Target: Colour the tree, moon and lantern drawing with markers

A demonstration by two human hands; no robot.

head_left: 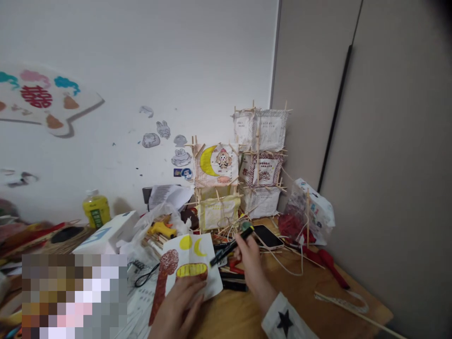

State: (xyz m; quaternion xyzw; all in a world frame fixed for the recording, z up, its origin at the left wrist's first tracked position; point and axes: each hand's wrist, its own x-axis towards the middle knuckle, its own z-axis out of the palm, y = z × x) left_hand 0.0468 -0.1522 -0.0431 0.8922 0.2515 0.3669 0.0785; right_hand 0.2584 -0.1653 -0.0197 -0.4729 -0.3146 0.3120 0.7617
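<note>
The right hand (249, 256) grips a black marker (228, 249), its end over the drawing's (197, 256) right edge. The left hand (183, 299) lies across the drawing's lower part on the desk (282, 296). A phone (269, 236) lies just beyond the right hand; paper-covered stick frames (218, 165) stand stacked behind, a bottle (97, 214) far left.

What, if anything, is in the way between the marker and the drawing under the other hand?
Nothing visible stands between the marker in the right hand and the drawing. The left hand lies over the drawing's lower part, not under the marker's lower end.
</note>
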